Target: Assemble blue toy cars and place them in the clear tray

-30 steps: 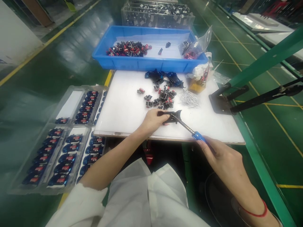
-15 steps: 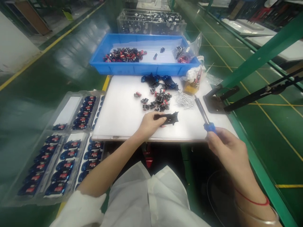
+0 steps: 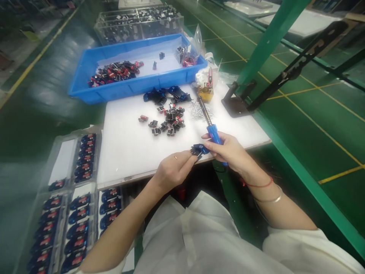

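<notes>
At the front edge of the white table (image 3: 122,152), my left hand (image 3: 173,171) pinches a blue and black plastic part (image 3: 199,149). My right hand (image 3: 228,150) is wrapped round the blue handle of a screwdriver-like tool (image 3: 213,133), its metal shaft pointing up and away; its fingertips are at the part's right end. Beyond my hands lies a pile of small black and red pieces (image 3: 172,118). Behind that pile are more blue and black parts (image 3: 155,96). Thin silver pins (image 3: 199,110) lie beside the tool's shaft.
A blue bin (image 3: 114,86) with black and red pieces stands at the back. A yellow holder (image 3: 205,95) with small tools sits right of it, near a black metal bracket (image 3: 235,108) and green post (image 3: 265,42). Trays of blue parts (image 3: 65,190) lie at the left.
The view has turned and shifted. My right hand has come in with the tool beside my left hand. The held part now shows a blue side and lies nearer the table's front edge.
</notes>
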Tool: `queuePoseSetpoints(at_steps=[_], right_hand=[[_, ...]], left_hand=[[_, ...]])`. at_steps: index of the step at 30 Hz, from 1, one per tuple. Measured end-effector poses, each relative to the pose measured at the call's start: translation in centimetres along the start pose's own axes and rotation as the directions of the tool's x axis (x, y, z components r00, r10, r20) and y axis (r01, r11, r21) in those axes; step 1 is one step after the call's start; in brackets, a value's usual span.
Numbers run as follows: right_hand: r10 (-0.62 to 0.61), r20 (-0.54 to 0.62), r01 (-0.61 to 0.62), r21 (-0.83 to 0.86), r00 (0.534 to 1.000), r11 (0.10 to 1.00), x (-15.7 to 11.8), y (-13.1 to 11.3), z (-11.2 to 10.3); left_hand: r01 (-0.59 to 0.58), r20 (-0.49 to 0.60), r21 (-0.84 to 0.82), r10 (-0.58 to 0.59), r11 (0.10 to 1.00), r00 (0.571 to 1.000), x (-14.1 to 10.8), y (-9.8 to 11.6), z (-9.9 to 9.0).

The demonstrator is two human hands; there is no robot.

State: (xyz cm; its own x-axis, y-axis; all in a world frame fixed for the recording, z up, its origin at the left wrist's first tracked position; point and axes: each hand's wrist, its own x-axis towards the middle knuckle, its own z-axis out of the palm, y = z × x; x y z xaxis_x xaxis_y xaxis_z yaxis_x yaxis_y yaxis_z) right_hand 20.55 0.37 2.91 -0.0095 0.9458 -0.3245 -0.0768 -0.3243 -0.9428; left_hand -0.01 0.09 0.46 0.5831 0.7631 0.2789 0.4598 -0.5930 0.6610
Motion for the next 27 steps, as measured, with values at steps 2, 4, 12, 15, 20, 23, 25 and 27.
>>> queuePoseSetpoints(at_steps=[2, 4, 12, 15, 20, 23, 25, 27], right_hand=[[0.008, 0.007, -0.009, 0.02, 1.0, 1.0, -0.2, -0.1, 0.0], [0.014, 0.017, -0.015, 0.034, 1.0, 0.999, -0.3, -0.1, -0.1], [-0.049, -0.011, 0.049, 0.079, 0.999, 0.996, -0.4, 0.5, 0.4], [-0.099, -0.053, 0.104, 0.098, 0.994, 0.99, -0.2, 0.7, 0.8], [-0.129, -0.079, 0.136, 0.094, 0.989, 0.986, 0.1, 1.2, 1.7], [-0.104, -0.058, 0.107, 0.062, 0.993, 0.992, 0.5, 1.6, 2.4], [-0.101, -0.038, 0.101, -0.001, 0.994, 0.995, 1.0, 1.8, 2.8], [-0.159, -0.035, 0.154, -0.11, 0.987, 0.982, 1.7, 1.9, 3.1]], left_hand=[[-0.01, 0.058, -0.024, 0.011, 1.0, 0.998, 0.0, 0.0, -0.2], [-0.015, 0.089, -0.067, 0.021, 0.998, 0.996, 0.0, 0.0, -0.3], [-0.202, -0.029, 0.058, 0.204, 0.978, 0.979, -0.4, -1.4, -0.4], [-0.187, -0.222, 0.16, 0.22, 0.969, 0.95, -0.9, -2.0, -0.3], [0.128, -0.315, -0.322, -0.234, 0.938, 0.92, -2.2, -1.8, 0.3], [0.295, -0.131, -0.66, -0.493, 0.691, 0.86, -2.7, -1.3, 0.3], [0.303, -0.107, -0.755, -0.565, 0.582, 0.818, -2.9, -1.1, 0.0], [0.285, -0.137, -0.798, -0.621, 0.53, 0.772, -3.3, -1.1, -0.6]])
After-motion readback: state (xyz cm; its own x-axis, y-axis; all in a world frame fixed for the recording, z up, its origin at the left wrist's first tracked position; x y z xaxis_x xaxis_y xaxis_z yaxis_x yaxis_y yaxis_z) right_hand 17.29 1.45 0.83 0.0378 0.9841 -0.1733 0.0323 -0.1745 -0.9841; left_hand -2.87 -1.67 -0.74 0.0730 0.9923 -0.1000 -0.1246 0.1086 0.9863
